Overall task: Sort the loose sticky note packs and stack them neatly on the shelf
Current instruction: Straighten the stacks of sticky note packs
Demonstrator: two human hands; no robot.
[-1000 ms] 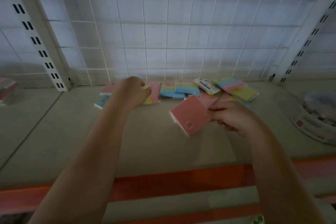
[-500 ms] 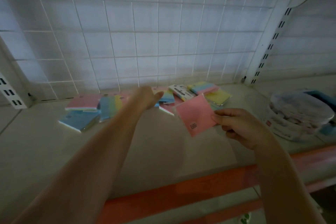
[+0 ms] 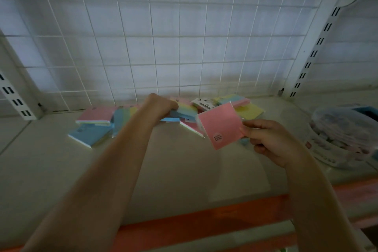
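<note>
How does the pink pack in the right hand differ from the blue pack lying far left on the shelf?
The pink square pack is held up, tilted, in the right hand; the light blue square pack lies flat on the shelf. The pink one shows a round sticker. Both look wrapped.

Dim, bluish picture; soft light glows through the wire grid panel (image 3: 163,47), foreground beneath it darker, edges bowed by wide-angle distortion.

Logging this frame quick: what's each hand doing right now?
Left hand: curled on a rainbow pack in the pile.
Right hand: pinching a pink pack, held above the shelf.
</note>
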